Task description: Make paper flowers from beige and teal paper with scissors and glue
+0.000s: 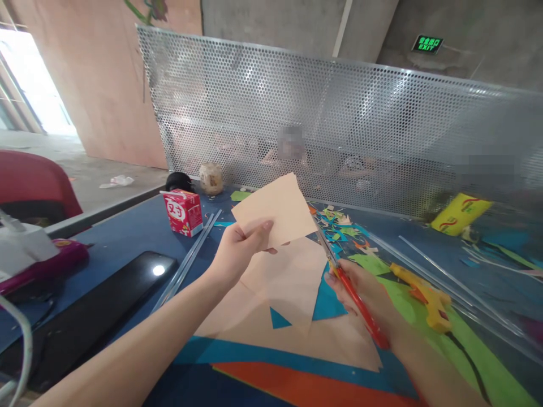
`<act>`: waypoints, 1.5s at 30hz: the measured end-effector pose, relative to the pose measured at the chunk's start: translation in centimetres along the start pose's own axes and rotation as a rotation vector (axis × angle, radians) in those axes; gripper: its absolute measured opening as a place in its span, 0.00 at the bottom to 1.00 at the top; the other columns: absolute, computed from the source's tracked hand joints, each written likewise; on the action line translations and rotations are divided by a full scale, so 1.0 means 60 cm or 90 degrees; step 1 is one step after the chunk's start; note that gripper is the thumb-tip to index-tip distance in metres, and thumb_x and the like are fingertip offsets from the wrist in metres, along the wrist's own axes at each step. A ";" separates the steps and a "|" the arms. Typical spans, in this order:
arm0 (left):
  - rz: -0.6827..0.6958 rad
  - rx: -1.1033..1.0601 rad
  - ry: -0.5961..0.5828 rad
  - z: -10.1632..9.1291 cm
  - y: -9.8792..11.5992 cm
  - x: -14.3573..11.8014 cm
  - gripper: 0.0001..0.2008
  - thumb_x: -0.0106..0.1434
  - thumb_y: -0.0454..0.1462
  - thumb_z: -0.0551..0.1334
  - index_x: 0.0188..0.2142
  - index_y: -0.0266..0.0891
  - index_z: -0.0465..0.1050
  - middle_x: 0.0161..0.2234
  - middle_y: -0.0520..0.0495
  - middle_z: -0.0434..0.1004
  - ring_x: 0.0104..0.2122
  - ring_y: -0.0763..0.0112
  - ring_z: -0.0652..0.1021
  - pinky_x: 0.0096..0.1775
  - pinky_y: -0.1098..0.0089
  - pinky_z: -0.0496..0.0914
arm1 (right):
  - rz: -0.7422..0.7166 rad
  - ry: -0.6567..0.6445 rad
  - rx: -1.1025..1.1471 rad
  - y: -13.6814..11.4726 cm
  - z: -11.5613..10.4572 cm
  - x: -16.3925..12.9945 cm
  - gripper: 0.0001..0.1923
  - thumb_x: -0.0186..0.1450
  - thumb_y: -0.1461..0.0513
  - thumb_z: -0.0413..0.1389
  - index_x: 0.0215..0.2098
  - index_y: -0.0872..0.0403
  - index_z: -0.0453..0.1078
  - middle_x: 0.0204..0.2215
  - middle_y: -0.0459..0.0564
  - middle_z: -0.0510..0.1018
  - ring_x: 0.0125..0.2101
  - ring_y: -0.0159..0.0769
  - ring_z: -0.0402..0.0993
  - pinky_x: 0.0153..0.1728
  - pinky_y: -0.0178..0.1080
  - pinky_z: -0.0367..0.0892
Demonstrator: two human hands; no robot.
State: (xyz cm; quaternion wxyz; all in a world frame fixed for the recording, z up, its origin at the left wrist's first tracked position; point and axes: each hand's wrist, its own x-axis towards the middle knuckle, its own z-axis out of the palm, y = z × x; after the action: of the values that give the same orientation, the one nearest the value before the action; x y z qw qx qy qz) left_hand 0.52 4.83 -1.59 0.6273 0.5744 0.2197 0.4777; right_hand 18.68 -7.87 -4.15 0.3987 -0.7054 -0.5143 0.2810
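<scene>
My left hand (237,249) pinches a peach-coloured square of paper (278,209) and holds it up above the table. My right hand (365,294) grips red-handled scissors (339,271), whose blades point up toward the paper's right edge. Under both hands lie larger peach paper sheets (292,282) on blue paper (326,302), with orange paper (305,387) nearest me.
A red carton (183,211), clear glue sticks (186,263) and a black phone (89,316) lie to the left. A yellow glue gun (424,294) rests on green paper (466,345) to the right. Paper scraps (343,229), a perforated metal screen (339,124) and a yellow packet (458,213) stand behind.
</scene>
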 end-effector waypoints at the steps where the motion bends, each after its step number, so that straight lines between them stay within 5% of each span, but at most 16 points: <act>1: -0.003 -0.001 0.003 0.000 0.001 0.000 0.10 0.56 0.40 0.63 0.26 0.34 0.75 0.23 0.50 0.76 0.26 0.70 0.77 0.28 0.72 0.74 | 0.003 -0.003 0.008 0.000 0.001 0.000 0.17 0.60 0.51 0.53 0.23 0.49 0.50 0.16 0.36 0.50 0.14 0.26 0.48 0.15 0.32 0.48; 7: -0.015 -0.008 0.010 0.003 0.004 -0.003 0.12 0.56 0.40 0.63 0.34 0.32 0.76 0.26 0.47 0.78 0.26 0.70 0.77 0.28 0.72 0.73 | 0.014 0.010 0.031 -0.005 0.002 0.002 0.19 0.57 0.49 0.55 0.23 0.50 0.50 0.15 0.35 0.52 0.13 0.25 0.52 0.13 0.31 0.48; 18: -0.018 -0.006 0.007 -0.002 0.004 -0.001 0.11 0.54 0.41 0.64 0.31 0.34 0.77 0.27 0.47 0.79 0.28 0.68 0.78 0.29 0.70 0.74 | 0.027 -0.002 0.067 -0.014 0.001 0.002 0.20 0.55 0.48 0.57 0.21 0.49 0.51 0.08 0.33 0.52 0.08 0.25 0.51 0.10 0.32 0.47; 32: -0.025 0.035 -0.004 0.004 0.004 -0.003 0.14 0.54 0.41 0.64 0.36 0.33 0.76 0.22 0.48 0.77 0.23 0.70 0.76 0.27 0.70 0.73 | 0.019 -0.013 0.064 -0.014 0.004 0.002 0.21 0.55 0.47 0.57 0.21 0.49 0.52 0.09 0.34 0.54 0.09 0.26 0.52 0.11 0.32 0.54; 45: -0.056 0.013 0.013 0.006 0.002 -0.003 0.14 0.53 0.40 0.65 0.37 0.33 0.76 0.25 0.49 0.78 0.26 0.68 0.79 0.28 0.71 0.74 | 0.058 -0.004 0.048 -0.019 0.005 0.002 0.20 0.57 0.47 0.53 0.21 0.49 0.51 0.13 0.34 0.51 0.08 0.24 0.53 0.09 0.31 0.49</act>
State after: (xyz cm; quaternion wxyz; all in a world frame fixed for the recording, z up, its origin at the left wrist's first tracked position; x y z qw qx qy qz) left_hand 0.70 4.47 -1.44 0.6394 0.5658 0.2560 0.4533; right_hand 17.91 -7.52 -3.32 0.4103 -0.7116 -0.4718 0.3205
